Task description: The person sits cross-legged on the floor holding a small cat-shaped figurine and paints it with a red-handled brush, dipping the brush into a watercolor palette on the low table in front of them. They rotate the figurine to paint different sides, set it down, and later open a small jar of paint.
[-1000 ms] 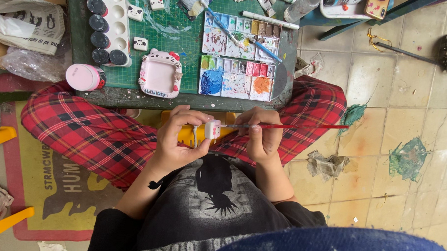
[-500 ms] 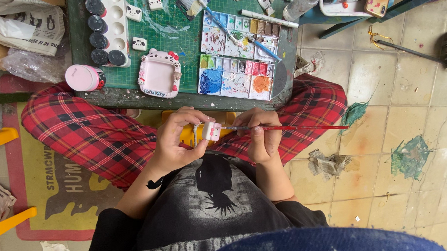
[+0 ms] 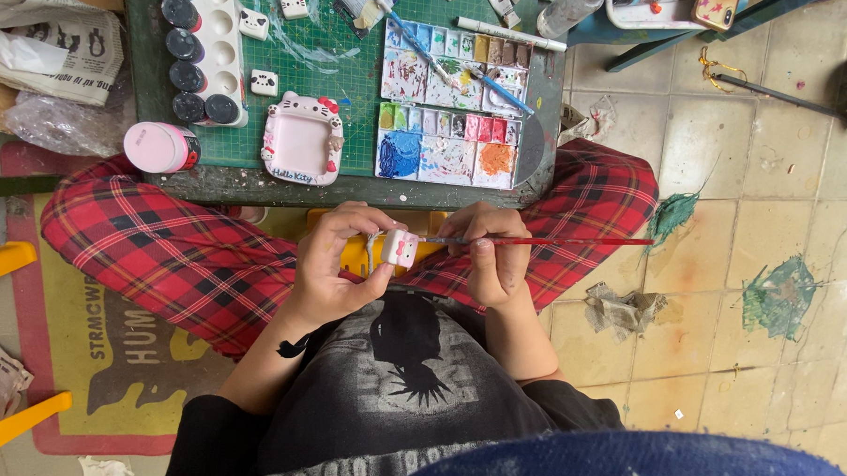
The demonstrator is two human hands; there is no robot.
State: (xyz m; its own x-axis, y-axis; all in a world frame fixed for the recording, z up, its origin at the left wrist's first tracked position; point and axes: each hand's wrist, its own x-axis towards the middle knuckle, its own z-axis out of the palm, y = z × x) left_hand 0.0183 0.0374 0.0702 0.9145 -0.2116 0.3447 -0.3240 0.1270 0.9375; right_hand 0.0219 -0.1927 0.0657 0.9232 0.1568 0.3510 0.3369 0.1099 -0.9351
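Note:
My left hand [image 3: 333, 263] pinches a small white figurine [image 3: 400, 247] with pink marks, held over my lap. My right hand [image 3: 491, 254] grips a thin red-handled paintbrush [image 3: 555, 241] whose tip touches the figurine's right side. Both hands sit just below the edge of a low table with a green cutting mat [image 3: 326, 61]. On the mat lie an open paint palette [image 3: 451, 108] with blue, orange and pink paint, and a pink and white cat-shaped tray [image 3: 302, 140].
A white well palette with dark paint pots [image 3: 197, 47], two small white figurines [image 3: 264, 82] and a pink-lidded jar [image 3: 159, 146] stand at the left. Brushes [image 3: 421, 48] lie across the palette. Newspaper [image 3: 50, 42], yellow stool legs [image 3: 10, 256] and paint-stained tiles [image 3: 778, 293] surround me.
The hands and figurine have barely shifted; the brush tip stays against the figurine. The view has moved slightly.

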